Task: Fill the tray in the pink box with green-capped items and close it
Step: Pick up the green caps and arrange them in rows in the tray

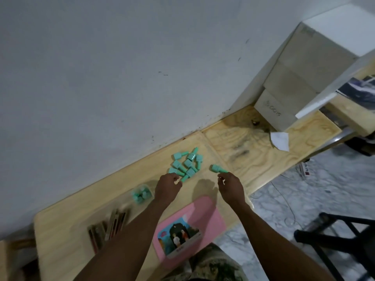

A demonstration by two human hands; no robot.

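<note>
So both hands over the wooden table [67, 218] | left hand [167, 186] curled loosely, empty, fingertips just beside the near edge of the green bottle pile [185, 165] | right hand [230, 187] half-curled, empty, one stray bottle [218, 168] just past its fingertips | closed pink box [199, 218] lies near, between the forearms | small tray [142, 193] with green pieces left of the left hand

Grey wall [101, 67] behind plywood bench [253, 159]; marbled floor [324, 189] right.

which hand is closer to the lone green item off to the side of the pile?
Right. The right hand has its fingertips just below the lone item, nearly touching. The left hand is further off, beside the pile.
</note>
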